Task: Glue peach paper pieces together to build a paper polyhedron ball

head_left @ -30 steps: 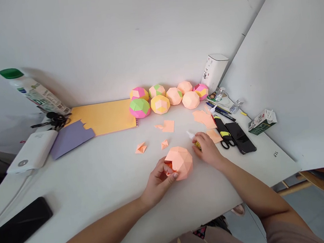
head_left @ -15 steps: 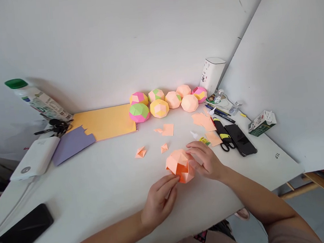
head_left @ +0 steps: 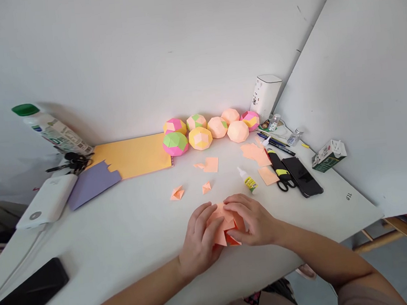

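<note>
moved: both hands closed in on peach paper ball [head_left: 225,224], lower centre | left hand [head_left: 197,241] fingers curled on it | right hand [head_left: 251,222] fingers cupping it | glue bottle [head_left: 246,180] lies free just above

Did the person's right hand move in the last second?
Yes. The right hand left the glue bottle beside the scissors and drew back from them, toward the person, onto the peach paper ball.
</note>
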### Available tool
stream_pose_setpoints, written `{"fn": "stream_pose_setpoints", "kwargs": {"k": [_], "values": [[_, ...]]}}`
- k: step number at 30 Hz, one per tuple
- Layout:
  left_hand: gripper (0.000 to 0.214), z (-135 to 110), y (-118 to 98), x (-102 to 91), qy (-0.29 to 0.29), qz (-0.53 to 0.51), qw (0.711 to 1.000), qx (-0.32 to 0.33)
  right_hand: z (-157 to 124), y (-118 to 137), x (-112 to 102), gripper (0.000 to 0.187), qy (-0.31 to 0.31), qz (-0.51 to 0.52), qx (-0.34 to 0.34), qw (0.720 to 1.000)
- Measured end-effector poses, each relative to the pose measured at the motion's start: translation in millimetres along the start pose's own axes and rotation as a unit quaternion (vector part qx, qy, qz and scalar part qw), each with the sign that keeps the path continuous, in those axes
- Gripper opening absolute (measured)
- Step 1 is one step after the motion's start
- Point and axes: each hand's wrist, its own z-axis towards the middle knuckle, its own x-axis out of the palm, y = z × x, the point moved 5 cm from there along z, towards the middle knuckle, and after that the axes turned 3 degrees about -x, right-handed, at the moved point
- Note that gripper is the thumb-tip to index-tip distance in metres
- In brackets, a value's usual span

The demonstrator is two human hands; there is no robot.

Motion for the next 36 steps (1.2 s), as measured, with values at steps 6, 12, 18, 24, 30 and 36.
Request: {"fn": "stream_pose_setpoints", "kwargs": {"k": [6,12,18,24,30,36], "values": [[0.02,3,-6,-12.7,-0.058,0.032,0.996,0.055,-1,6,3,0.043,0.005,0.004,-0.01,1.0],[0.016,5,-5,-13.5,-0.056,-0.009,0.997,0.052,0,8,0,0.045,0.013,0.015,0.001,1.0],[0.018,8,-1,-14.2,-0.052,-0.076,0.996,0.006,2,10,-3,0.032,-0.031,0.007,0.031,0.999],[0.023,12,1,-14.1,-0.043,-0.122,0.991,-0.02,5,16,-3,0.027,-0.062,-0.019,0.041,0.997],[0.024,14,2,-13.6,-0.033,-0.138,0.989,-0.033,5,16,-1,0.026,-0.061,-0.039,0.036,0.997],[0.024,13,3,-12.6,-0.034,-0.155,0.986,-0.048,4,16,-1,0.025,-0.072,-0.039,0.038,0.996]]}}
